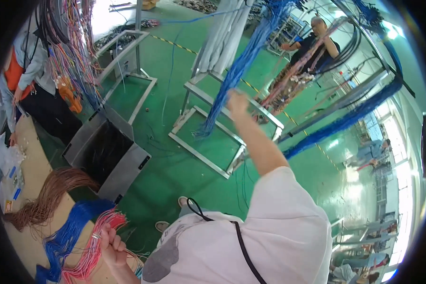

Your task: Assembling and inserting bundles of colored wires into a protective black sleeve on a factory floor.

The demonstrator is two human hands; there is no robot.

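Note:
My left hand (112,247) is closed at the lower left, against a bundle of red and pink wires (87,255) on the table. Stretched far forward, my right hand (238,102) touches the side of a long blue wire bundle (241,66) that hangs from above over a metal frame. Its fingers are blurred, so their grip is unclear. Beside the red wires lie a blue wire bundle (71,229) and a brown wire bundle (52,191).
A grey open bin (120,173) stands beside the tan table (35,146). Metal frames (199,154) stand on the green floor. At left, a person in a grey jacket (33,66) is near hanging coloured wires (71,52). Another person in black (312,47) handles wires beyond the frames.

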